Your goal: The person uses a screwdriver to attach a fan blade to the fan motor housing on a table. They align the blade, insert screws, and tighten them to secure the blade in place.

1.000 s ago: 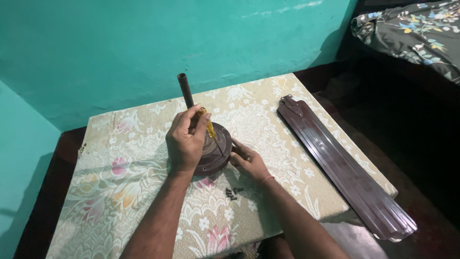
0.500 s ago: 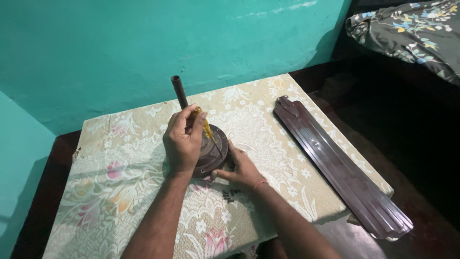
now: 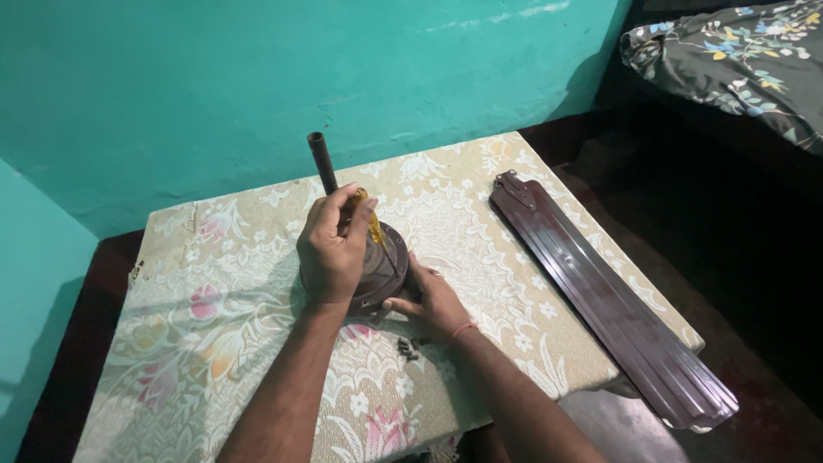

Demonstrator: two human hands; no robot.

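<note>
A round brown fan motor housing (image 3: 386, 267) with an upright dark rod (image 3: 321, 161) sits on a table under a floral cloth (image 3: 231, 300). My left hand (image 3: 333, 250) is shut on a yellow-handled screwdriver (image 3: 372, 223), its tip down on the housing's top. My right hand (image 3: 431, 297) rests against the housing's right edge, fingers spread on its rim. Several small dark screws (image 3: 408, 346) lie on the cloth just in front of the housing.
Brown fan blades (image 3: 600, 296) lie stacked along the table's right side, overhanging its front corner. A teal wall (image 3: 257, 77) stands behind. A dark floral fabric (image 3: 737, 51) sits at the upper right, above a dark floor.
My right hand slid from the housing's right side a little toward its front edge. The left hand with the screwdriver stayed over the housing. The view shifted slightly.
</note>
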